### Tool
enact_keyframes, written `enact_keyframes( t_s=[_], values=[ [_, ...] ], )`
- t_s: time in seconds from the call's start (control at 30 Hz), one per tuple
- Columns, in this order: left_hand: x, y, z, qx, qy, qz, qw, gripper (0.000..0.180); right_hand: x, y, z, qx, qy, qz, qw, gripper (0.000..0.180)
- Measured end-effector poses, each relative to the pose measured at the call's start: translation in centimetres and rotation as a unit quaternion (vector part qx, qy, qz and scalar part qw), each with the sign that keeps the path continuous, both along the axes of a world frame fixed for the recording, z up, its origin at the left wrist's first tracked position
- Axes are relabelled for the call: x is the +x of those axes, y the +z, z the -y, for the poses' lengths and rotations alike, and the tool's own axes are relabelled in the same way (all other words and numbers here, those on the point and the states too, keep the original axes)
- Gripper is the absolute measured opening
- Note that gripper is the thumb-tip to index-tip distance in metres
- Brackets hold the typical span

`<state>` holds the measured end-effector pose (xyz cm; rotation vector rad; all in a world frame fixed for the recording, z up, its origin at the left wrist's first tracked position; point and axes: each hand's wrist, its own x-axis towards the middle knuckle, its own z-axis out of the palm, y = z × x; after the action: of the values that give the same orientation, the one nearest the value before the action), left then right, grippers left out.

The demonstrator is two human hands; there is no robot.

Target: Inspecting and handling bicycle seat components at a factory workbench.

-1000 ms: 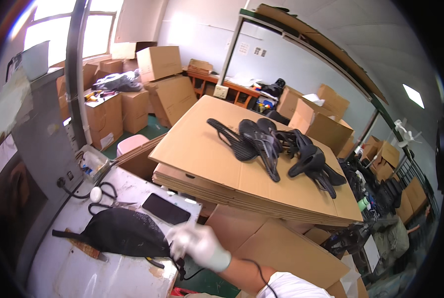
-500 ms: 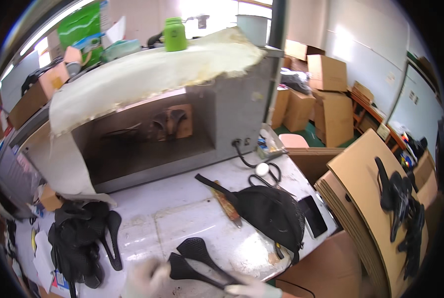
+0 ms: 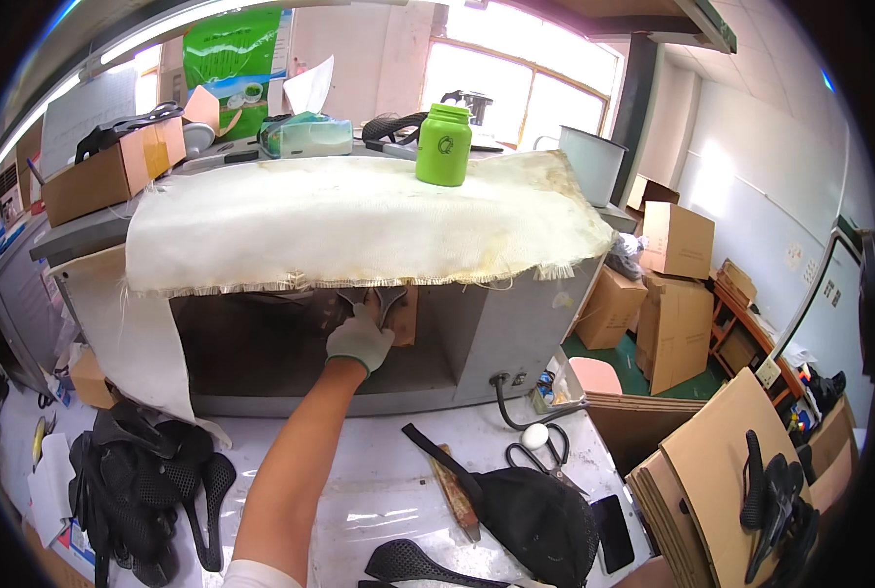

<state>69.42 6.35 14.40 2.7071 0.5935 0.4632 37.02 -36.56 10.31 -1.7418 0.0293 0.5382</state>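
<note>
My left hand, in a white glove, reaches into the opening of a grey metal box. Its fingers close around the narrow end of a dark bicycle saddle inside; the fingertips are partly hidden. Behind that saddle stands a brown board. My right hand is out of the picture. At the lower edge lies a black saddle with a honeycomb surface, cut off by the frame. A heap of black saddles sits on the table left of my forearm.
A whitish frayed cloth drapes over the box, with a green jar on top. On the table's right lie a black pouch, scissors, a worn-handled tool and a phone. Cardboard sheets lean at the right.
My left hand has moved from the table up and forward into the box, onto a saddle. My right hand, earlier at the saddles near the front, has left the picture. The view has tilted up.
</note>
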Motion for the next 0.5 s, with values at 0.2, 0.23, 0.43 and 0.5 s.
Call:
enact_keyframes(
  t_s=[0.2, 0.23, 0.43, 0.5],
  values=[
    [-12.6, 3.6, 2.4, 0.089, -0.102, 0.288, 0.948, 0.052, 1.8, -1.2, 1.3, 0.140, -0.107, 0.109, 0.978, 0.034],
    [-16.1, 3.8, 2.8, 0.065, -0.108, 0.261, 0.957, 0.049, 2.5, -1.2, 2.2, 0.221, -0.115, 0.046, 0.967, 0.035],
    [-40.3, 1.8, 8.7, -0.069, 0.013, 0.057, 0.996, 0.027, 7.9, 3.5, -3.3, 0.367, -0.115, 0.057, 0.921, 0.048],
    [-46.8, -3.3, 8.2, 0.007, -0.090, 0.091, 0.992, 0.067, 10.8, 3.4, -7.9, 0.438, -0.183, -0.013, 0.880, 0.046]
  ],
)
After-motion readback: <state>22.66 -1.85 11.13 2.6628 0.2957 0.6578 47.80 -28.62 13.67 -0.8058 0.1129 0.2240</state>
